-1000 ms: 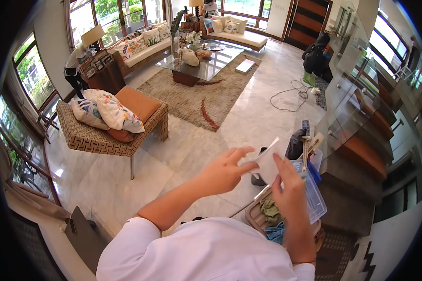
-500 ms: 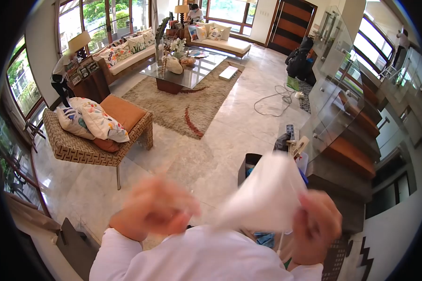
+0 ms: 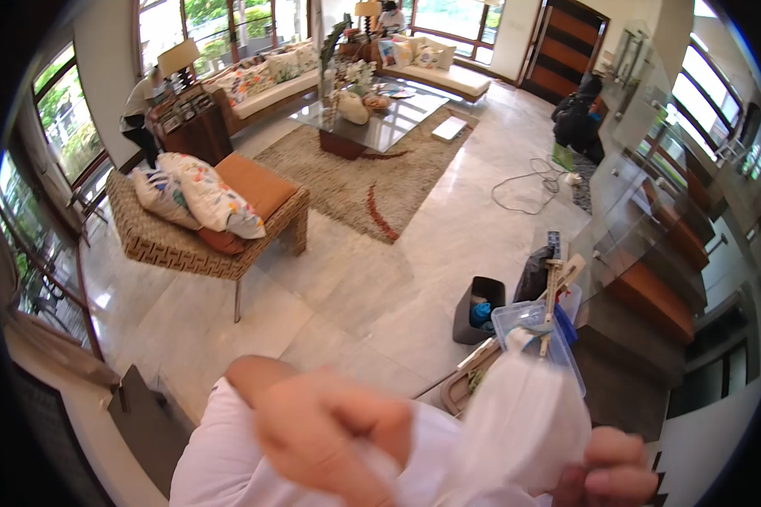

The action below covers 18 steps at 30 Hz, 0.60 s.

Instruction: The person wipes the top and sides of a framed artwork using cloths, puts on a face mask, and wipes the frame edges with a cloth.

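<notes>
My right hand [image 3: 613, 473], at the lower right, has its fingers curled round the edge of a soft, blurred white cloth [image 3: 524, 414]. The cloth hangs in front of a clear plastic bin [image 3: 507, 317] and partly covers it. My left hand [image 3: 330, 431] is at the lower middle, in front of my white shirt, to the left of the cloth. Its fingers are curled and smeared by motion. Pale material shows under them, but I cannot make out what they hold.
A dark bin [image 3: 465, 317] with blue items stands beside the clear bin. A woven bench [image 3: 186, 258] with cushions is at left, and a glass coffee table [image 3: 406, 114] stands on a rug [image 3: 347, 186]. A cord [image 3: 524, 190] lies on the floor near wooden stairs [image 3: 659, 296]. Two people are farther back.
Both hands have moved lower, the left one inward toward the middle. The white cloth has dropped with my right hand, exposing more of the bins. The view has shifted.
</notes>
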Tool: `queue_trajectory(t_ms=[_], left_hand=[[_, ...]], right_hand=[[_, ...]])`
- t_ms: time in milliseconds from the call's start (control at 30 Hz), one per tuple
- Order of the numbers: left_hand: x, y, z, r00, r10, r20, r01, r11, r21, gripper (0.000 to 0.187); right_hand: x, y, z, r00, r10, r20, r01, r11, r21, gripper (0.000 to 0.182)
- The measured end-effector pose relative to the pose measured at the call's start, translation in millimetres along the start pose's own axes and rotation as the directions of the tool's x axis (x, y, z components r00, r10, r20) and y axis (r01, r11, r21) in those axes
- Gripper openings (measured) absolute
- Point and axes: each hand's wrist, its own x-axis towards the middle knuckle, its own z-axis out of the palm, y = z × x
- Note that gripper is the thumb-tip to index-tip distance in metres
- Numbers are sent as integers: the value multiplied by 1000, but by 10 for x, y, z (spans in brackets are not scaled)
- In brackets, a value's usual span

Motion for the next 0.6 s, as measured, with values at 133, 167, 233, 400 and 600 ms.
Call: queue_trajectory(t_ms=[133,167,233,400,600], left_hand=[[60,-184,-133,991,45,127,-33,995,-96,24],[88,-190,-64,993,78,92,-68,992,-110,23],[97,-300,206,979,202,-33,-204,966,-161,21],[84,-477,78,921,375,102,-338,903,-266,17],[-175,-241,-178,922,-137,-362,44,966,-255,29]], right_hand=[[33,98,137,979,185,-80,-200,951,-237,17],[34,123,138,978,202,-48,-207,950,-234,16],[-31,133,59,972,234,15,-223,943,-248,15],[-173,154,-37,902,431,29,-400,859,-320,20],[-95,258,-83,936,347,-64,-353,927,-131,24]])
